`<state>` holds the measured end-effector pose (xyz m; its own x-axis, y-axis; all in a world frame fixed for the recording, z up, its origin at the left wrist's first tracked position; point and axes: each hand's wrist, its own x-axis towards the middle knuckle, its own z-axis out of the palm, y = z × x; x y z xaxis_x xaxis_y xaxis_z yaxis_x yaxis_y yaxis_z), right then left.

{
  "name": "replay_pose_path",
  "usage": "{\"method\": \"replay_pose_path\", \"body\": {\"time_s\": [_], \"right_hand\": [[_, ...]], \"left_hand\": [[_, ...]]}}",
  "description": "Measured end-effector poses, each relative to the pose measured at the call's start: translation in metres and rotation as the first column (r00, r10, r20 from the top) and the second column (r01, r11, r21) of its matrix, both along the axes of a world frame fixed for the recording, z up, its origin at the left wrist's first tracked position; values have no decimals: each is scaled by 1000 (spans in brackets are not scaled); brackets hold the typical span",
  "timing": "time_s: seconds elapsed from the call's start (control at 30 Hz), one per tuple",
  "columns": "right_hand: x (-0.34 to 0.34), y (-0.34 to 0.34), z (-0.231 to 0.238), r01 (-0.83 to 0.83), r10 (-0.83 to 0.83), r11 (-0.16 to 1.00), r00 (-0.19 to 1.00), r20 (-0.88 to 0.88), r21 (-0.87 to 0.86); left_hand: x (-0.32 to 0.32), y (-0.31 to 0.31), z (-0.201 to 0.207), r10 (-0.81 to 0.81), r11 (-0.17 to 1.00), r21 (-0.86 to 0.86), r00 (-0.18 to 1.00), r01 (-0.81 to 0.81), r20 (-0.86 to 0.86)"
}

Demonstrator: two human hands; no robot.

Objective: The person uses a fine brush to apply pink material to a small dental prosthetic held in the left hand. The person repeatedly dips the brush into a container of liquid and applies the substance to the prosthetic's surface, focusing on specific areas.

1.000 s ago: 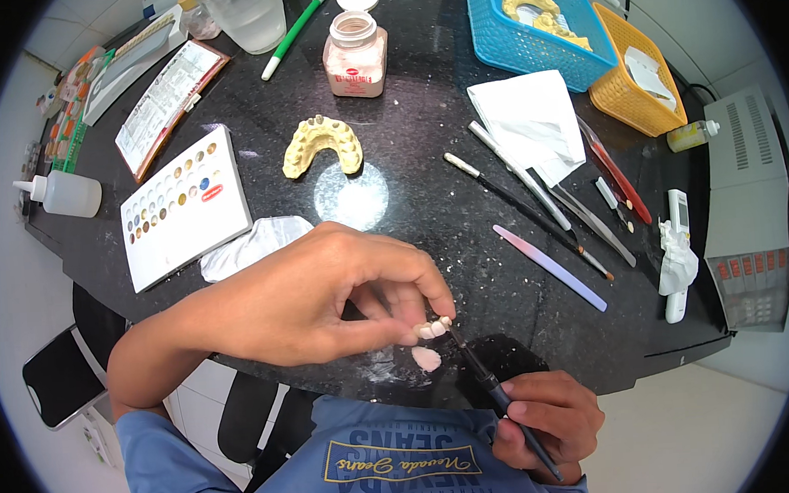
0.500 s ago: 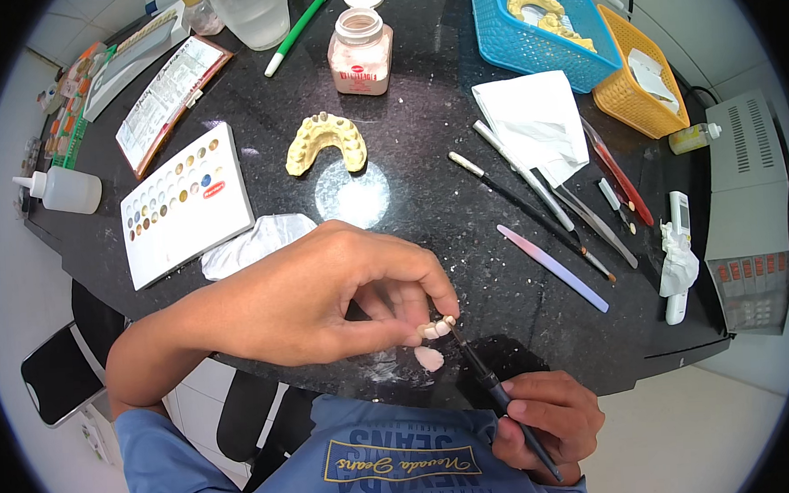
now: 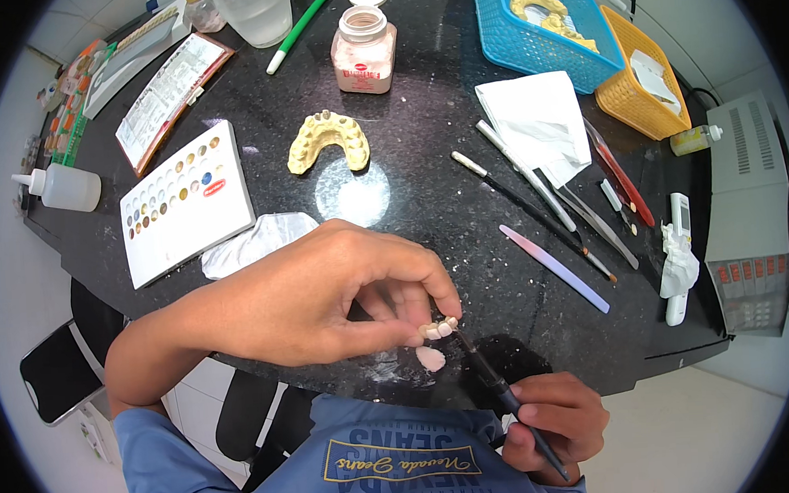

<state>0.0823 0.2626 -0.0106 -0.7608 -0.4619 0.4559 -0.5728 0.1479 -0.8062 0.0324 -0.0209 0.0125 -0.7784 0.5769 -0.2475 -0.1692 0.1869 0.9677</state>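
Note:
Between the thumb and fingertips of my left hand (image 3: pixel 352 289) is a small dental bridge (image 3: pixel 439 331), a short row of whitish teeth. My right hand (image 3: pixel 560 421) grips a slim black pen-like tool (image 3: pixel 495 382), slanting up and left. Its thin tip is close beside the right end of the bridge; whether they touch I cannot tell. Below the bridge, a small pale pink patch (image 3: pixel 432 360) lies near the table's front edge. Farther off stands a yellowish dental arch model (image 3: pixel 327 143).
A white shade palette (image 3: pixel 187 204) and cloth (image 3: pixel 260 240) lie left of the model. An open jar of pink powder (image 3: pixel 364 56) stands behind. Brushes, tweezers (image 3: pixel 594 223) and a lilac file (image 3: pixel 554 268) lie right, before a blue basket (image 3: pixel 546 64) and a yellow basket (image 3: pixel 640 77).
My right hand and the black tool have shifted slightly to the right. My left hand keeps its pinch on the dental bridge, nearly still.

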Motion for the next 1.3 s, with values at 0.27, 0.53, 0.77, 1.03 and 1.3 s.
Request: {"method": "replay_pose_path", "body": {"time_s": [0.27, 0.53, 0.77, 1.03, 1.3], "right_hand": [[-1, 4, 0, -21, 22, 999, 999, 44, -24], [-1, 0, 1, -20, 21, 1000, 997, 73, -9], [-3, 0, 3, -42, 40, 999, 997, 65, 24], [-3, -1, 1, -41, 39, 999, 998, 53, 23], [-3, -3, 0, -12, 11, 1000, 999, 37, 19]], "left_hand": [[-1, 0, -1, -7, 1000, 0, 1000, 7, -10], [-1, 0, -1, -10, 1000, 24, 1000, 11, -29], [-1, -1, -1, -23, 1000, 5, 999, 23, -30], [0, -1, -1, -18, 1000, 9, 1000, 18, -18], [0, -2, -1, -32, 999, -5, 999, 32, -15]]}}
